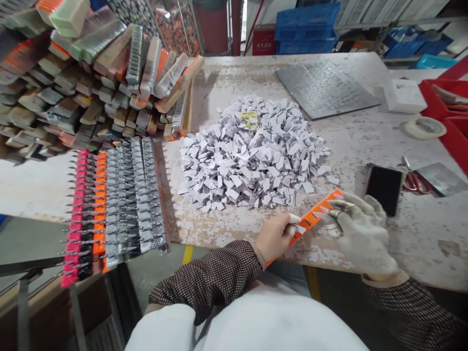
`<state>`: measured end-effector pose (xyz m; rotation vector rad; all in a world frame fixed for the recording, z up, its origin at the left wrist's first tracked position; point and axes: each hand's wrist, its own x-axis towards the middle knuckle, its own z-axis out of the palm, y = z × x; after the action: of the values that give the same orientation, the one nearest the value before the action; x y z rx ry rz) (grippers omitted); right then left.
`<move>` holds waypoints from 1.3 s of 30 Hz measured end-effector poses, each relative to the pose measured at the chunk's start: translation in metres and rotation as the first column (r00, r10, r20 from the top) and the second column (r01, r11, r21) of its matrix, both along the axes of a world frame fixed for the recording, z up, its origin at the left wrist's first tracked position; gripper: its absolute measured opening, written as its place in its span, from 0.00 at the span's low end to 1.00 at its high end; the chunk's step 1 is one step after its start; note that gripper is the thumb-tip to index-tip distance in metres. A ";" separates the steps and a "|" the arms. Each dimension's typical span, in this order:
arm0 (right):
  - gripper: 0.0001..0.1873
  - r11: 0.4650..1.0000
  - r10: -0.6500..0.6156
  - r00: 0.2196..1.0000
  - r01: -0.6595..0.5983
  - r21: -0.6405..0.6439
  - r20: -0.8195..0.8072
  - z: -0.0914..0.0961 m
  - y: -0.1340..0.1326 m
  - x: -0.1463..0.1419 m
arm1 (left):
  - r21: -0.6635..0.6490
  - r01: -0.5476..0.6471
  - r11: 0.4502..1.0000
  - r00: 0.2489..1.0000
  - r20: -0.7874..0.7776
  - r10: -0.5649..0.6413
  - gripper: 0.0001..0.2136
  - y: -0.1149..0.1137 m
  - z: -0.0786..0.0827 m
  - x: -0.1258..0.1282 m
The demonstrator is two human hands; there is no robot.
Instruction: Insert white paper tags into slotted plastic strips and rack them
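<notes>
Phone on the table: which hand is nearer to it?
The right hand, gloved, is nearer, just below and left of the phone. The left hand is farther left, beyond the orange strip that both hands hold.

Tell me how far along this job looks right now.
Done, apparently: the rows of pink, orange and grey strips and the stacked strips. In hand: the left hand and gloved right hand hold an orange strip with white pieces along it. Left: a large heap of white paper pieces.
</notes>
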<state>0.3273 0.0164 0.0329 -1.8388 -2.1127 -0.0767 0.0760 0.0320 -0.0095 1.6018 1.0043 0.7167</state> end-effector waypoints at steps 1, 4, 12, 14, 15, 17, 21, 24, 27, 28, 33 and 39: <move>0.13 1.000 0.021 1.000 -0.021 0.015 0.021 -0.002 0.000 0.001 | 0.025 0.010 1.000 1.000 -0.006 -0.010 0.13 -0.001 -0.001 0.000; 0.11 0.982 0.082 0.990 -0.099 0.158 0.115 -0.009 -0.001 0.004 | 0.086 0.033 0.996 0.999 -0.006 -0.033 0.13 -0.001 -0.006 0.001; 0.08 0.965 0.149 0.925 -0.214 0.155 0.348 -0.009 0.011 -0.010 | 0.147 0.066 0.987 0.998 0.007 -0.068 0.14 -0.002 -0.014 0.001; 0.09 0.963 0.191 0.918 -0.245 0.116 0.347 -0.011 0.017 -0.013 | 0.136 0.067 0.988 0.998 0.010 -0.069 0.14 -0.001 -0.013 0.001; 0.10 0.962 0.206 0.919 -0.253 0.101 0.337 -0.012 0.019 -0.014 | 0.128 0.068 0.989 0.997 0.014 -0.070 0.14 -0.001 -0.013 0.001; 0.10 0.967 0.207 0.926 -0.242 0.077 0.316 -0.017 0.022 -0.014 | 0.109 0.064 0.992 0.997 0.027 -0.067 0.14 -0.001 -0.012 0.002; 0.12 0.961 0.197 0.930 -0.246 0.130 0.309 -0.026 0.023 -0.007 | 0.075 0.058 0.995 0.998 0.031 -0.061 0.14 0.000 -0.011 0.005; 0.13 0.953 0.184 0.934 -0.245 0.176 0.305 -0.030 0.022 0.005 | 0.049 0.064 0.997 0.997 0.035 -0.066 0.15 0.004 -0.009 0.008; 0.12 0.959 0.126 0.957 -0.185 0.214 0.260 -0.027 0.021 0.018 | -0.035 0.037 0.999 0.998 0.057 -0.035 0.17 0.015 -0.006 0.010; 0.11 0.958 0.107 0.966 -0.164 0.236 0.237 -0.024 0.020 0.021 | -0.068 0.020 0.998 0.998 0.062 -0.016 0.17 0.019 -0.004 0.011; 0.08 0.904 0.146 0.976 -0.198 0.378 0.163 0.001 0.006 -0.004 | -0.301 0.014 0.954 0.966 0.251 0.065 0.19 0.037 0.005 0.014; 0.15 0.893 0.211 0.962 -0.262 0.366 0.174 0.007 -0.013 -0.053 | -0.569 0.096 0.817 0.854 0.469 0.227 0.19 0.027 0.018 0.017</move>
<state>0.2741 0.0031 0.0399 -1.3697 -2.1980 -0.5285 0.0928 0.0586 0.0081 0.7726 0.7684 0.7476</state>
